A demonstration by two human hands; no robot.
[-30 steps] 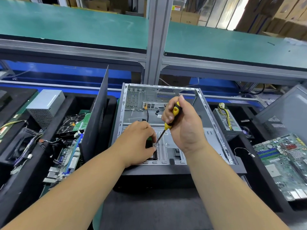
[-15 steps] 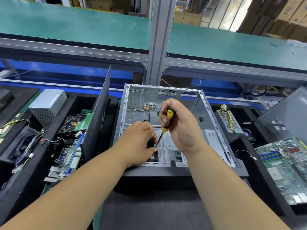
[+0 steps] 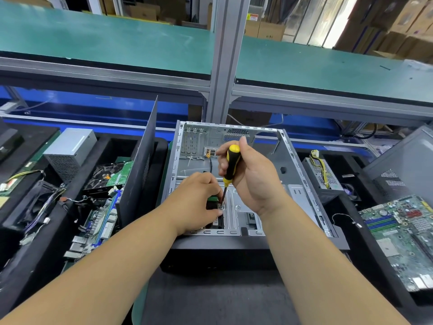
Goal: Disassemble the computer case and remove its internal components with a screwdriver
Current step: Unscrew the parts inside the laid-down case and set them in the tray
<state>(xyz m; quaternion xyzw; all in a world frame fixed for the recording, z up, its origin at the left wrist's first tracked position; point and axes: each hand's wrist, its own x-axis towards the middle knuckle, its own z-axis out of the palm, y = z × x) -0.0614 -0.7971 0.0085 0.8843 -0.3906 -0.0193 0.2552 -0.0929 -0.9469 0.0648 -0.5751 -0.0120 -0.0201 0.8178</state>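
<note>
Since a moment ago the right hand point(image 3: 251, 177) has tipped the screwdriver point(image 3: 230, 168) more upright, its yellow-and-black handle now standing nearly vertical in the curled fingers while the tip stays on a screw point(image 3: 221, 208) on the case floor. That computer case point(image 3: 302, 184) lies open on its side in the middle of the table point(image 3: 210, 299), open face up, its metal rim framing both hands; inside, the far half of the floor is bare sheet metal with room around the tool, while the near half is crowded by the hands. Reaching in from the near left, the left hand point(image 3: 196, 204) has its fingers bent down around a small dark part with a green top point(image 3: 212, 200), right beside the screw. A detached side panel point(image 3: 140, 165) stands on edge just left of the case, walling it off from a tray of loose boards. A motherboard point(image 3: 403, 233) lies in a tray to the right, well apart.
</note>
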